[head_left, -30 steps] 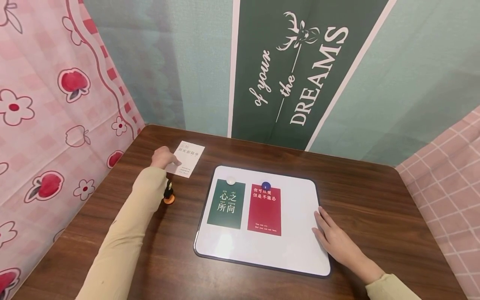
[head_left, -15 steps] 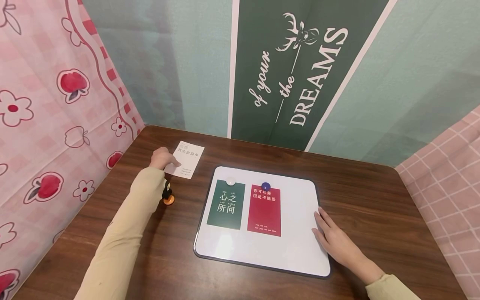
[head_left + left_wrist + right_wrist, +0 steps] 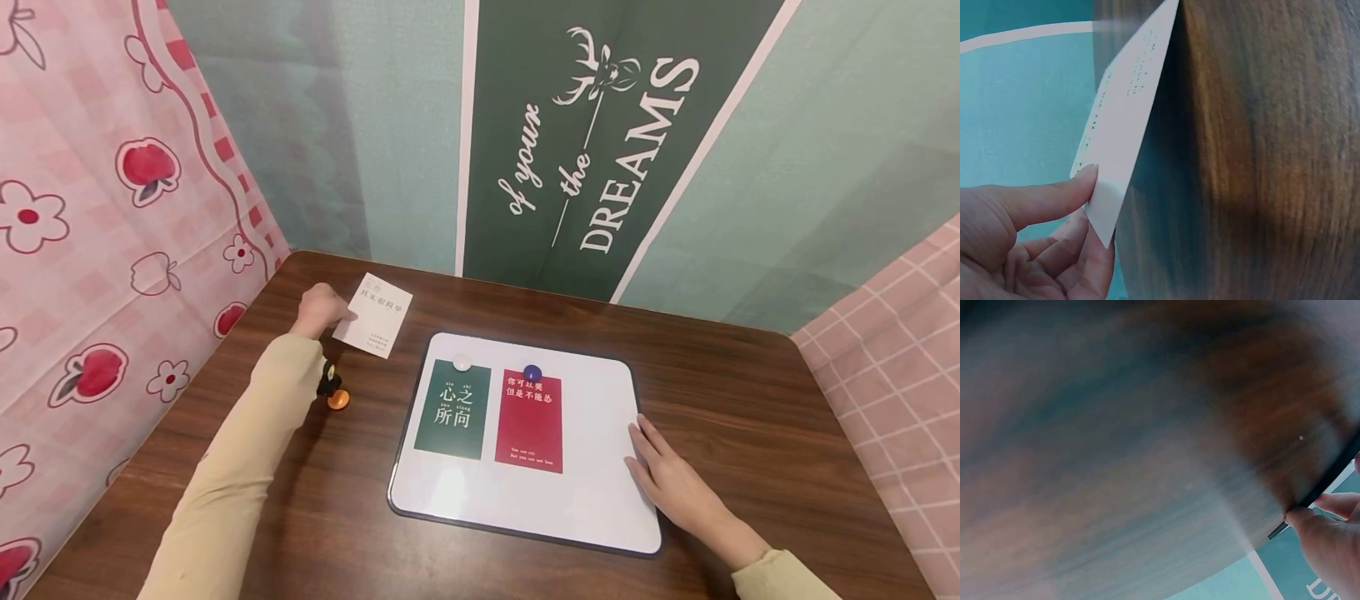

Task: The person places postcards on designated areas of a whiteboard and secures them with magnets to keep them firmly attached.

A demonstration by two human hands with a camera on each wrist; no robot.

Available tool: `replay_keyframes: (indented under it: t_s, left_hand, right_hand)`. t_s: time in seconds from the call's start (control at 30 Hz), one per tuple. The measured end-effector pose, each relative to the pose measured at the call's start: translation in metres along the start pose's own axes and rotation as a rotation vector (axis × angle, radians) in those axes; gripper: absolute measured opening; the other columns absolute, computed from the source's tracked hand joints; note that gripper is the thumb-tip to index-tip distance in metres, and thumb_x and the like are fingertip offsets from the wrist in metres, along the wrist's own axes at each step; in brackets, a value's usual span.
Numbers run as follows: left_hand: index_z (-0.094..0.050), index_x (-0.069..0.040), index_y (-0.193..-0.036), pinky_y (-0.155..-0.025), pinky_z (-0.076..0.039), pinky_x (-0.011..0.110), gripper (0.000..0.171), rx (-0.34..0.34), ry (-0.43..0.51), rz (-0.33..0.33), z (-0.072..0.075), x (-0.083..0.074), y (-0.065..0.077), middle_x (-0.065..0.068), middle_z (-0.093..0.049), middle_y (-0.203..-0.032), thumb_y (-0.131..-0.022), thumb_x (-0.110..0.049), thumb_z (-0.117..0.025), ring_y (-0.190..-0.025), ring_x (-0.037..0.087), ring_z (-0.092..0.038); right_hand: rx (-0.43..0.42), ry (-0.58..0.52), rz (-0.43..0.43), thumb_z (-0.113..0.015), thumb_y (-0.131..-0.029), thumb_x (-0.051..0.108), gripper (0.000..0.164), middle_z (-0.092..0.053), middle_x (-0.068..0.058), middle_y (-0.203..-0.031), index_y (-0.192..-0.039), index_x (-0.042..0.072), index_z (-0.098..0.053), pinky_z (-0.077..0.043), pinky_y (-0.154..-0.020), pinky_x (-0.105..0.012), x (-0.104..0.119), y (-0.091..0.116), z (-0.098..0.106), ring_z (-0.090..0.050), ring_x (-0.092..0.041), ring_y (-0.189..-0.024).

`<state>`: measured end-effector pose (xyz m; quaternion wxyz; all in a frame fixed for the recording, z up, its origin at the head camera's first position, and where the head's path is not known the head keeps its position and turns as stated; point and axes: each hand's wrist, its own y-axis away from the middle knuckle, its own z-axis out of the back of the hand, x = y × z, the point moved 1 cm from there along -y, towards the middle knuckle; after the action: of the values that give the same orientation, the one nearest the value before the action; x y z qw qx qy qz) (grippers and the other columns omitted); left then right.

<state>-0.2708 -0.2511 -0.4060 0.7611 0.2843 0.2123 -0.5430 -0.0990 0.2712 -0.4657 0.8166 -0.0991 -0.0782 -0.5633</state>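
Note:
In the head view my left hand [image 3: 321,310] is over the table's far left, pinching a white card [image 3: 372,317] by its near left corner. The left wrist view shows the thumb on the card's printed face [image 3: 1125,119] and fingers behind it, the card tilted off the wood. A whiteboard [image 3: 600,450] with a dark frame lies flat in the middle. On it are a green card [image 3: 452,429] under a white round magnet [image 3: 461,362] and a red card [image 3: 528,429] under a blue magnet [image 3: 532,372]. My right hand [image 3: 678,483] rests on the board's right edge, fingers extended.
An orange round piece [image 3: 339,400] lies on the brown wooden table [image 3: 735,400], close to my left wrist. A green curtain [image 3: 390,125] hangs behind the far edge. Pink patterned cloth [image 3: 97,275] stands at the left, pink checked cloth [image 3: 900,392] at the right.
My left hand, at first over the card lying on the table, now pinches its corner and has tilted it up, turning it slightly. The right hand and the whiteboard have stayed put.

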Motion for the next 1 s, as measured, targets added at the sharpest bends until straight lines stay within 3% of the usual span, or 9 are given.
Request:
replay_keyframes:
  t_s: [0.23,0.5,1.0]
  left_hand:
    - [-0.062,0.013,-0.104,-0.066,-0.050,0.032,0.031,0.030,0.018,-0.059,0.004,-0.004,0.004,0.027,-0.061,-0.104,-0.082,-0.008,-0.066,-0.079,0.027,-0.059]
    - [-0.064,0.012,-0.100,-0.058,-0.050,0.025,0.028,0.036,0.014,-0.086,0.006,-0.012,0.004,0.025,-0.064,-0.099,-0.081,-0.009,-0.067,-0.069,0.019,-0.061]
    - [-0.067,0.010,-0.095,-0.054,-0.044,0.020,0.025,0.070,0.005,-0.181,0.008,-0.036,0.023,0.017,-0.064,-0.085,-0.079,-0.009,-0.068,-0.062,0.014,-0.056]
  right_hand:
    - [0.003,0.000,0.000,-0.056,-0.092,0.021,0.054,-0.029,-0.029,-0.141,-0.133,-0.009,-0.039,-0.039,-0.091,-0.053,-0.001,-0.001,0.001,-0.039,-0.046,-0.122]
    - [0.007,-0.004,0.003,-0.056,-0.092,0.021,0.054,-0.029,-0.029,-0.142,-0.134,-0.009,-0.039,-0.038,-0.092,-0.054,-0.002,-0.002,0.001,-0.039,-0.045,-0.122]
    - [0.005,0.002,-0.004,-0.056,-0.092,0.020,0.054,-0.029,-0.030,-0.141,-0.133,-0.010,-0.039,-0.038,-0.091,-0.053,0.003,0.002,0.001,-0.039,-0.046,-0.121]
